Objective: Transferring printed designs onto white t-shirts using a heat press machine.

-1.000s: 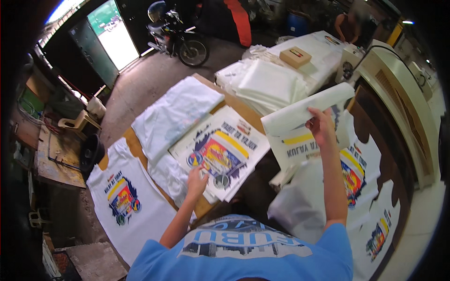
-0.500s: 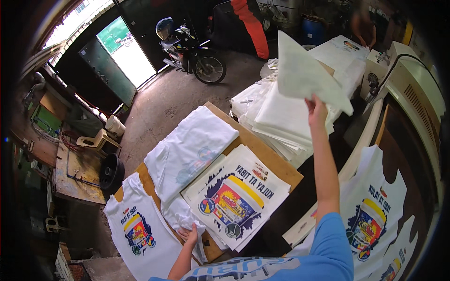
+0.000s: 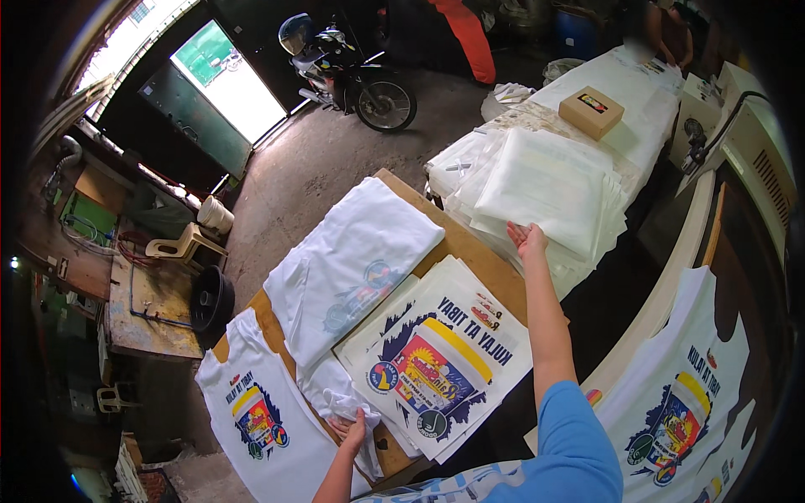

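Note:
My right hand (image 3: 528,240) reaches forward with its fingers stretched out, at the near edge of a pile of thin white sheets (image 3: 545,186); it is open. My left hand (image 3: 350,429) is closed on the bunched edge of a folded white T-shirt (image 3: 356,251), whose print shows faintly through the cloth. Between my arms lies a stack of printed transfer sheets (image 3: 440,360) with a mirrored, colourful paint-bucket design. Both shirt and stack rest on a brown board (image 3: 495,277). Left of it a white T-shirt (image 3: 260,411) hangs down with the same design, unmirrored.
More printed white shirts (image 3: 683,394) hang at the right, beside a beige machine (image 3: 763,134). A cardboard box (image 3: 592,112) stands on the far table (image 3: 641,101), where another person (image 3: 668,38) is. Further off are a motorcycle (image 3: 356,84), a plastic chair (image 3: 186,245) and a black tub (image 3: 211,299).
The white sheet that my right hand held up now lies on the pile, and the hand has let go and come lower. The cardboard box has come into view. My left hand stays on the shirt.

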A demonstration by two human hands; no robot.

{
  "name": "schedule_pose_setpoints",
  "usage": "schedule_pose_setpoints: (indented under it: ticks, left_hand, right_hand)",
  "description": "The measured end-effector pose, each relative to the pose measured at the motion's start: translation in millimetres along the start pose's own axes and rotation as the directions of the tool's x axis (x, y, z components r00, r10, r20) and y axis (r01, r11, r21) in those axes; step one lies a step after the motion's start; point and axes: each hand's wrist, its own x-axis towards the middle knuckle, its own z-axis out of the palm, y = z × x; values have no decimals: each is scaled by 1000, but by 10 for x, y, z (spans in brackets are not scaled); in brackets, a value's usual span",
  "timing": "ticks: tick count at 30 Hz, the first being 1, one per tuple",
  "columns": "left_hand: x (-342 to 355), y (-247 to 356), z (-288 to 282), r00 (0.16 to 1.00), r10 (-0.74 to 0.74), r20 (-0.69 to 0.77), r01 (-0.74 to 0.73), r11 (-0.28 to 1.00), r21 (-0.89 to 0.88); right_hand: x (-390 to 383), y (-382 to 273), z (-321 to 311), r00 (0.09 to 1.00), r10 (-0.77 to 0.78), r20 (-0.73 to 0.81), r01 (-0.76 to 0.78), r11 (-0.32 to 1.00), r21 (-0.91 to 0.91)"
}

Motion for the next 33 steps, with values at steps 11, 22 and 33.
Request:
schedule_pose_setpoints:
  ticks: [11, 22, 33]
  left_hand:
    - [-417, 157, -123, 985, 95, 147, -87, 994, -60]
    - [368, -454, -263, 918, 391, -69, -383, 825, -416]
    - [-1432, -1237, 800, 293, 953, 72, -912, 301, -278]
  right_hand:
    - [-1382, 308, -564, 947, 206, 247, -43, 841, -539]
    - [-4800, 1565, -2539, 921, 340, 190, -67, 619, -783]
    - [-5866, 872, -4229, 994, -72, -84, -25, 592, -805]
